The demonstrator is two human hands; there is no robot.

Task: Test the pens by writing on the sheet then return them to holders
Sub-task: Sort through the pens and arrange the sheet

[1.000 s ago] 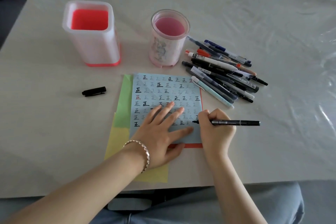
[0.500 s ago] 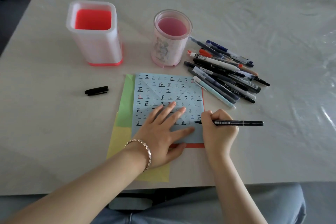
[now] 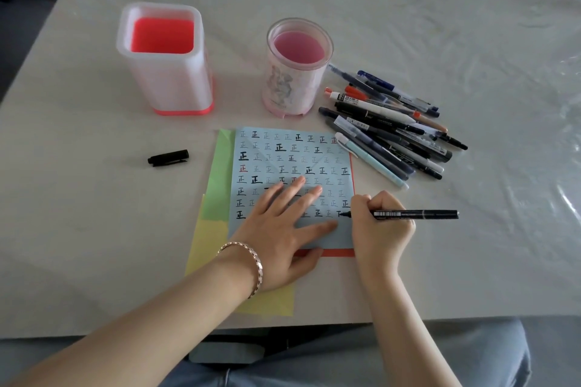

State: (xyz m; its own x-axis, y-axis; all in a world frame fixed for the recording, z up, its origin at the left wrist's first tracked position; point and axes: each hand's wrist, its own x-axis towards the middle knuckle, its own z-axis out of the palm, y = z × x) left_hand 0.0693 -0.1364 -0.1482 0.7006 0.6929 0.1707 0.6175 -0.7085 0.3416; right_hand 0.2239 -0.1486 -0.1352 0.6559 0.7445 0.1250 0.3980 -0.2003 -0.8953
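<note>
A pale blue sheet point(image 3: 292, 148) covered in rows of written characters lies on coloured papers near the table's front. My left hand point(image 3: 279, 226) lies flat on its lower part, fingers spread. My right hand point(image 3: 380, 226) grips a black pen point(image 3: 415, 214) whose tip touches the sheet's bottom right, where a fresh stroke shows. Several pens lie in a pile point(image 3: 390, 122) right of the sheet. Two holders stand behind it: a square one with a red inside point(image 3: 166, 60) and a round pink one point(image 3: 297, 67).
A black pen cap point(image 3: 168, 157) lies left of the sheet. Green point(image 3: 221, 173), yellow point(image 3: 209, 239) and red papers stick out from under the blue sheet. The table's front edge point(image 3: 471, 314) runs just below my wrists, with my lap beneath.
The pen tip has shifted slightly on the bottom row and a new dark stroke has appeared there. My left hand stays flat on the sheet.
</note>
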